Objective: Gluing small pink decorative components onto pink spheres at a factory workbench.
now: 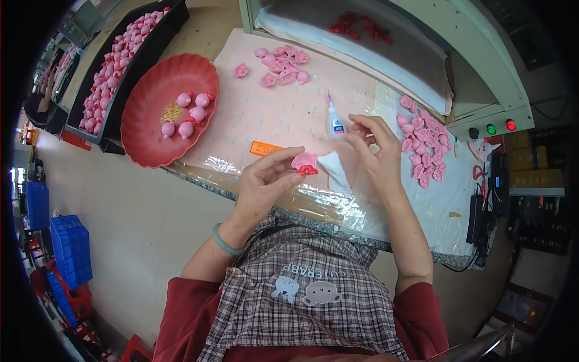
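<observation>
My left hand pinches a small pink hollow plastic piece with a red plastic part at its lower edge. The hollow side of the pink piece faces up. My right hand has its thumb and fingers apart, with nothing seen between them. Close to its fingertips is a small clear glue bottle with a thin purplish nozzle. A white cloth or tissue lies on the table between my hands. Behind my left hand's fingers is an orange box, partly hidden.
Pink pieces lie in piles at the back and right. At the left, a red scalloped plate holds several round pink pieces, beside a black crate full of them. A lit metal cabinet with red parts inside stands behind.
</observation>
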Demonstrator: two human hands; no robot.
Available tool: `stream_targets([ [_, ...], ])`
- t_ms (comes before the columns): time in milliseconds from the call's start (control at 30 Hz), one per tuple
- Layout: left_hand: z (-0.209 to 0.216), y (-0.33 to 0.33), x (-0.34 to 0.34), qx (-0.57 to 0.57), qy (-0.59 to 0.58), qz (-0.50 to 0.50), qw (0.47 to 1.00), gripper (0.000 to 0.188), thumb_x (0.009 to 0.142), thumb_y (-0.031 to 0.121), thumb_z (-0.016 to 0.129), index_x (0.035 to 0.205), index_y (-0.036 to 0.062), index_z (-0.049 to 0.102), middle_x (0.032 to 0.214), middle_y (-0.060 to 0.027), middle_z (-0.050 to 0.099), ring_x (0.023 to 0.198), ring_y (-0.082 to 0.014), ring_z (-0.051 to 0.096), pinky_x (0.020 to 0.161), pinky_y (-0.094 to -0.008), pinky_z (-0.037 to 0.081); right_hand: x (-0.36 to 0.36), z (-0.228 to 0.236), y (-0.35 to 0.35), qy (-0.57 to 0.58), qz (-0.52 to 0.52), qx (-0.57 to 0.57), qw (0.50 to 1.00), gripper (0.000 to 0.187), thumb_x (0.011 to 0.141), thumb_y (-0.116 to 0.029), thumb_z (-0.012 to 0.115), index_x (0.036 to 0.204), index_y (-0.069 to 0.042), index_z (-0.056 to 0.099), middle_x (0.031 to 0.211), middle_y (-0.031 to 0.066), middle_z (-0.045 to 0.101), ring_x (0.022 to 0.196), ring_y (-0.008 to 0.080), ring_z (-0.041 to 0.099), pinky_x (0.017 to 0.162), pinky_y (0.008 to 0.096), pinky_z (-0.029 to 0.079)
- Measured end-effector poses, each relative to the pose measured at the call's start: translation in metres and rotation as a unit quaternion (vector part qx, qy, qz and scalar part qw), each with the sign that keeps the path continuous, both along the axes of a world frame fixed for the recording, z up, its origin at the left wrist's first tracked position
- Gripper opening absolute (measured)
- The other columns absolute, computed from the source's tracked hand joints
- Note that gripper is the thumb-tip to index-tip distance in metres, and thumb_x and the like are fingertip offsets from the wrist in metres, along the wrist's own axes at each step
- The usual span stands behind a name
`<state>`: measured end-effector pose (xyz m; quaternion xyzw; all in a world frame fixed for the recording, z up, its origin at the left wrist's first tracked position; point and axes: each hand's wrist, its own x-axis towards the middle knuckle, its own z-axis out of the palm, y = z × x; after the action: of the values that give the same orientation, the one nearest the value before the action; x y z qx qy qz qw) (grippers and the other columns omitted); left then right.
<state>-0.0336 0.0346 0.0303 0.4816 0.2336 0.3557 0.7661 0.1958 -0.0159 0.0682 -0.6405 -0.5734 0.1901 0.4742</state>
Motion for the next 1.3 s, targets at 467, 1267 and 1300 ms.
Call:
stream_targets([
  [467,-0.005,0.003,-0.006,-0.039,-0.05,-0.009,0.998,0.048,0.088,0.011,0.07,0.131,-0.0035,0.052,0.119,-0.0174,0.064,0.101,-0.0305,0.068,0.084,-0.034,0.055,0.003,-0.032,0.033,-0.239,-0.058,-0.093,0.965,0.047,0.084,-0.016,0.07,0.126,-0.004,0.055,0.112,0.0159,0.062,0.094,0.0308,0.064,0.083,0.0382,0.052],
  [1267,0.007,-0.015,0.011,-0.079,-0.096,-0.113,0.986,0.049,0.091,0.006,0.063,0.136,-0.0054,0.048,0.131,-0.0224,0.057,0.113,-0.0311,0.063,0.097,-0.0353,0.053,-0.01,0.016,-0.056,0.319,-0.007,0.0,0.948,0.042,0.084,-0.004,0.073,0.121,0.004,0.057,0.105,0.0125,0.067,0.096,0.0163,0.065,0.085,0.0275,0.052],
  [1300,0.007,-0.016,0.011,-0.083,-0.091,-0.108,0.986,0.048,0.09,0.005,0.063,0.135,-0.0056,0.049,0.131,-0.0223,0.057,0.114,-0.0306,0.063,0.099,-0.0364,0.051,-0.011,0.018,-0.058,0.301,-0.007,-0.005,0.954,0.041,0.085,-0.004,0.072,0.122,0.005,0.056,0.105,0.0131,0.067,0.096,0.0169,0.065,0.086,0.0278,0.052],
])
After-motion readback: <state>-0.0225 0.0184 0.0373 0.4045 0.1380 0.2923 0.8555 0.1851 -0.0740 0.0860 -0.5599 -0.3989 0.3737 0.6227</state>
